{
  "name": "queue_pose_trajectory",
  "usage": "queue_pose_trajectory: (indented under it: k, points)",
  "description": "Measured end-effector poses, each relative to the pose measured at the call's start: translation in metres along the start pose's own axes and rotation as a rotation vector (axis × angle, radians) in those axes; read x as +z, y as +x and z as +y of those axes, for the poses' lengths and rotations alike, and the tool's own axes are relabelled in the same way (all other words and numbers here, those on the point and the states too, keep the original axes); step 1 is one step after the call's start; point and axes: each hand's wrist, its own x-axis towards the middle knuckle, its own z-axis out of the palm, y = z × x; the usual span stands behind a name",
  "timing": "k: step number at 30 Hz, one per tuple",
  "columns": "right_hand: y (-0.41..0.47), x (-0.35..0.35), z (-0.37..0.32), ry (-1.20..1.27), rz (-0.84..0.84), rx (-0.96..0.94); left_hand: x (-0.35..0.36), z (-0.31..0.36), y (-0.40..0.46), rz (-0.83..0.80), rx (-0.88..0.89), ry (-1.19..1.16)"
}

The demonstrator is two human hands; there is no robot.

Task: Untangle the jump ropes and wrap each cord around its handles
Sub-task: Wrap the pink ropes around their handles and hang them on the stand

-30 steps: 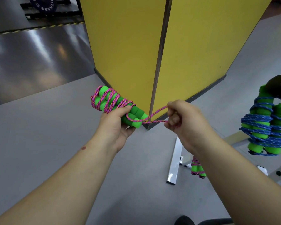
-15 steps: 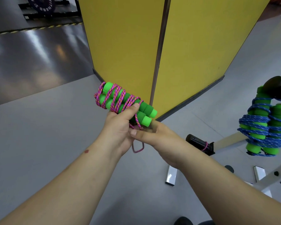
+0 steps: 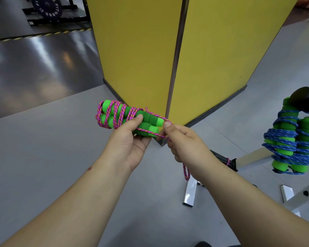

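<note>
My left hand (image 3: pixel 128 142) grips a pair of green foam handles (image 3: pixel 146 122) held side by side, thumb on top. A pink cord (image 3: pixel 114 113) is wound many times around their far half. My right hand (image 3: pixel 183 139) pinches the loose stretch of that pink cord just off the handles' near ends, and a short loop of it hangs down below my right wrist (image 3: pixel 185 171). At the right, a second pair of green handles wrapped in blue cord (image 3: pixel 289 141) hangs from a black bar (image 3: pixel 305 98).
A yellow pillar (image 3: pixel 168 56) with a dark corner strip stands straight ahead on the grey floor. A white metal frame (image 3: pixel 190 195) with a black grip (image 3: pixel 223 158) lies at lower right. A weight plate on a rack (image 3: pixel 46 8) sits far back left.
My right hand came out from under the handles and moved up to their near ends, bringing the pink cord over them. The left hand keeps its grip; the bundle tilted slightly.
</note>
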Motion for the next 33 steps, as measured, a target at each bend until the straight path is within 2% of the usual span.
queue_pose_trajectory:
  k: [6, 11, 13, 18, 21, 26, 29, 33]
  points:
    - [0.002, 0.000, 0.004, -0.137, -0.040, 0.030, 0.002, 0.002, -0.001, -0.006, -0.051, -0.026]
    - [0.000, -0.002, 0.003, -0.125, 0.000, -0.002, 0.004, 0.002, -0.004, 0.007, -0.075, -0.027]
    - [0.000, -0.001, 0.004, -0.221, 0.021, -0.048, 0.005, 0.001, -0.005, 0.005, -0.097, -0.031]
    - [0.001, -0.001, 0.009, -0.667, 0.114, -0.117, 0.009, -0.006, -0.009, 0.016, -0.159, -0.058]
    - [-0.002, 0.001, 0.008, -0.881, 0.101, -0.148, 0.011, -0.011, -0.012, 0.001, -0.191, 0.020]
    - [-0.010, 0.009, 0.004, -0.911, 0.049, -0.179, 0.010, -0.017, -0.010, -0.038, -0.192, 0.087]
    - [-0.009, 0.006, 0.001, -1.060, 0.073, -0.250, 0.008, -0.013, -0.011, -0.024, -0.207, 0.103]
    - [-0.006, 0.002, -0.002, -1.180, 0.051, -0.248, 0.006, 0.000, -0.011, -0.004, -0.301, 0.094]
